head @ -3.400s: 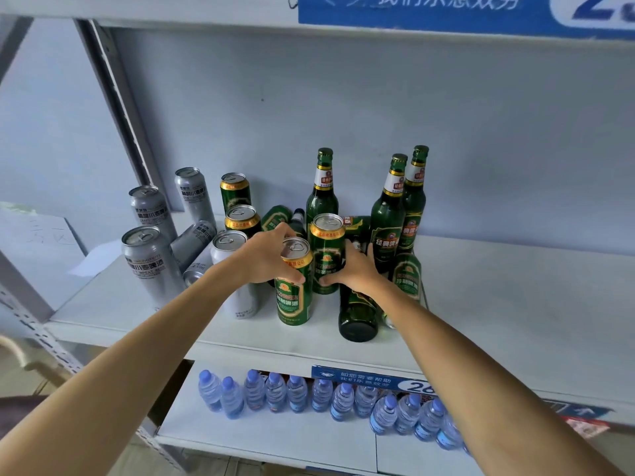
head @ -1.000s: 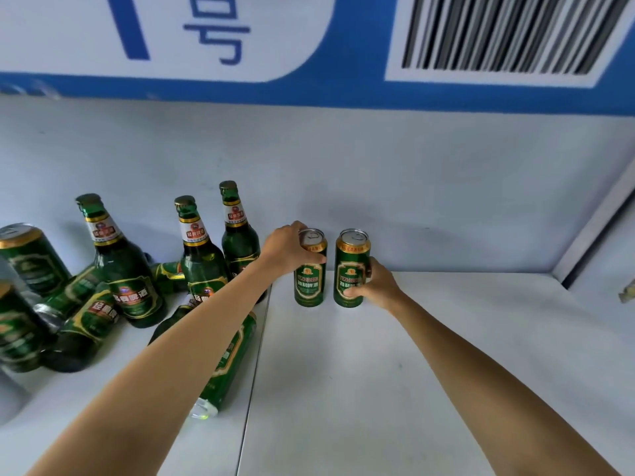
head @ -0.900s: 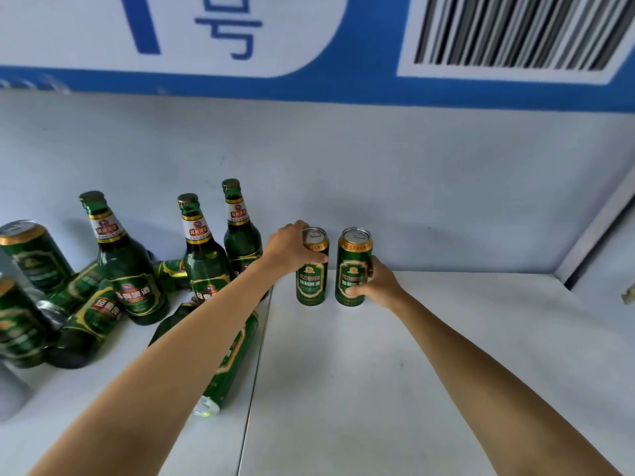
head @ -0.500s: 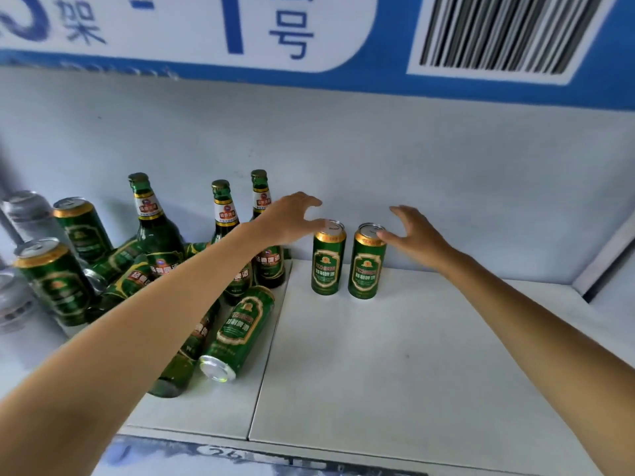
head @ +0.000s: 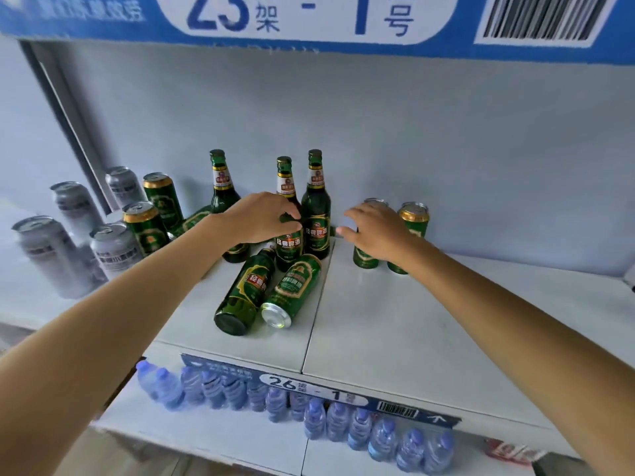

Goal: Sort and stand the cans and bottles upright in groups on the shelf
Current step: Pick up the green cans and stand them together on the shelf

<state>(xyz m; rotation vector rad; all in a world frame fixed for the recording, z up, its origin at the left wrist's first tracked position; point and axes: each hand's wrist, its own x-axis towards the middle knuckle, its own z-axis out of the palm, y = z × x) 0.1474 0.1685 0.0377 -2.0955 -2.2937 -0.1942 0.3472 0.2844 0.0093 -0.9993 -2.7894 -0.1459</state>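
On the shelf (head: pixel 446 331), toward two o'clock, two green cans (head: pixel 412 231) stand upright side by side, the sorted group so far. At centre, a green bottle (head: pixel 245 292) and a green can (head: pixel 293 290) lie on their sides, unsorted. Three bottles (head: pixel 316 214) stand behind them; silver cans (head: pixel 113 250) and more green cans cluster at nine o'clock. The left hand (head: pixel 263 218) curls around a standing bottle; the right hand (head: pixel 378 231) hovers loose-fingered, holding nothing. Most sorting appears left.

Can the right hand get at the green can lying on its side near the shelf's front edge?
Probably yes. The right hand is open and empty, and the lying green can has bare shelf to its right.
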